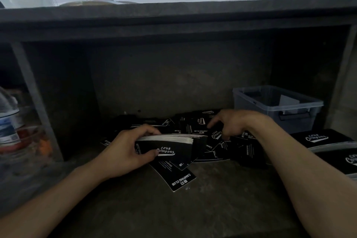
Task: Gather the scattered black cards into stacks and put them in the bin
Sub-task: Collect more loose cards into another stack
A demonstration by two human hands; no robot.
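Black cards (181, 179) lay scattered as our left hand (123, 152) gripped the stack (168, 142) steady while our right hand (229, 123) pinched a loose card (216, 135) to add, plastic bin (278, 109) waiting nearby.

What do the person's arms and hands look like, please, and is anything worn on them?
Both are bare: the left hand and right hand wear no gloves; the left forearm and right forearm show no sleeves. No watch, bracelet or ring is visible, though the image is dim and blurred.
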